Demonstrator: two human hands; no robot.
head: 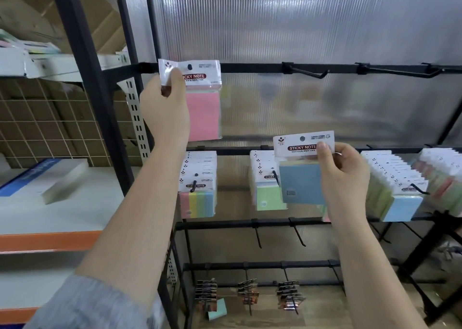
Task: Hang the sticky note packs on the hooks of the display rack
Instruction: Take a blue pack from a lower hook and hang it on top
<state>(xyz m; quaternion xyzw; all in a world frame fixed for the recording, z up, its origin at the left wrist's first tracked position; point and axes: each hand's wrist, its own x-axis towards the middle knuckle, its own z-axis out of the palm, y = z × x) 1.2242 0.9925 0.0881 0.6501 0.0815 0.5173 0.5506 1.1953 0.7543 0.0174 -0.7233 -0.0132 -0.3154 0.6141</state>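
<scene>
We see left hand (165, 103) grip clamped on pink pack (203, 108) at top-rail hook (189, 66); right hand (343, 176) pinching blue pack (301, 183). Black display rack (250, 67), ribbed translucent wall panel (300, 23) behind, shelf (62, 213) left.

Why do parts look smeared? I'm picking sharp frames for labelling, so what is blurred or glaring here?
Head view: the left shelf boxes are motion-blurred; glare streaks the ribbed back panel; wide-angle distortion bends the rack post; the blue pack label stays readable.
</scene>
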